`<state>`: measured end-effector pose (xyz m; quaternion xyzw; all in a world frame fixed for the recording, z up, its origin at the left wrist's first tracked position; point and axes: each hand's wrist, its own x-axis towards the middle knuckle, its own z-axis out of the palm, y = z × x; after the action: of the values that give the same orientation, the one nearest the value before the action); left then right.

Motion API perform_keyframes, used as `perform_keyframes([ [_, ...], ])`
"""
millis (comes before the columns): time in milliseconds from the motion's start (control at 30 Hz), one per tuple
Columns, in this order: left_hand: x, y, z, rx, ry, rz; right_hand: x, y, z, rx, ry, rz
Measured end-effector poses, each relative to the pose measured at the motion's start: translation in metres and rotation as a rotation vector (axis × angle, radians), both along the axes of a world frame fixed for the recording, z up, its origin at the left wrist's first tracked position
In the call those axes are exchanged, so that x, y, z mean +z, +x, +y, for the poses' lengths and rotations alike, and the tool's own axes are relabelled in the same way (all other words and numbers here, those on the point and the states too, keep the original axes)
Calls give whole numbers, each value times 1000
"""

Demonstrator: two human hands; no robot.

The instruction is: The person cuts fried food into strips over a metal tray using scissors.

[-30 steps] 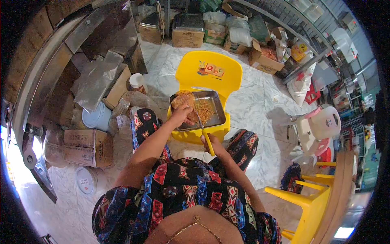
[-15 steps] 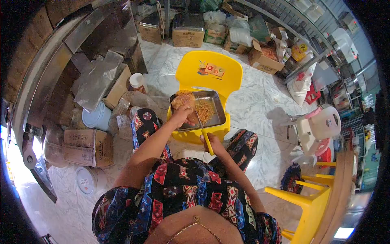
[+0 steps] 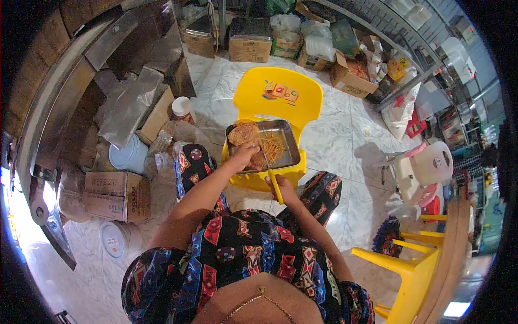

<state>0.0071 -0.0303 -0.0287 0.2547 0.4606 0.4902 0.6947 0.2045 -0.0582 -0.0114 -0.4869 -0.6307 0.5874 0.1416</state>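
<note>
- Beneath the left hand [image 3: 247, 155], inside the metal tray [image 3: 292, 141], lies a reddish-brown piece [image 3: 258, 161] of food; the fingers are drawn in close over it and seem to hold it down.
- Just beyond those fingers sits a larger browned slab [image 3: 244, 134]; to their right, past the blade, lies a loose heap of thin strips [image 3: 274, 147].
- The right hand [image 3: 287, 190] is wrapped around the handle of a yellow-handled cutting tool [image 3: 277, 189], whose blade points away from it, over the tray's near rim, close beside the left fingers.
- Under both hands, the tray rests on the seat of a yellow chair [image 3: 306, 102].
- With the blade so near the left fingertips, a slip of the piece or a sideways drift of the right hand could nick them.
- Uneven pressure from the left hand could slide the tray on the seat.
- The left fingertips are partly hidden, and the blade's tip is hard to make out; whether the tool has one blade or two, I cannot tell.
</note>
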Motion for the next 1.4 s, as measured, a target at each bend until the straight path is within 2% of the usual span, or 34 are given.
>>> perform_keyframes([
  [100, -4, -2, 2, -5, -8, -31, -3, -1, 1, 4, 0, 6],
  [167, -1, -3, 1, -121, -32, -12, 0, -3, 1, -30, -46, 106],
  [267, 4, 1, -2, -180, -32, -39, -9, -5, 6, -17, 15, 53],
  [600, -12, 0, 1, -138, -23, -90, -8, -5, 6, -71, -19, 6],
  [700, -7, -4, 3, -89, -18, -96, -12, -4, 9, -65, -43, 75],
  [767, -4, -14, 7, -58, -35, -26, -9, -2, 8, -101, -273, 274],
  [967, 3, -24, 8, 19, 85, -58, -12, 5, 5, -34, -177, 126],
  [1067, 5, -23, 10, 51, 108, -14, -12, 10, 2, 38, -191, 110],
  [1167, 11, -21, 7, 79, 109, -56, -8, 9, -2, -2, -266, 139],
  [1400, 23, -18, 3, 97, 117, -1, -8, 9, -4, 30, -219, 74],
])
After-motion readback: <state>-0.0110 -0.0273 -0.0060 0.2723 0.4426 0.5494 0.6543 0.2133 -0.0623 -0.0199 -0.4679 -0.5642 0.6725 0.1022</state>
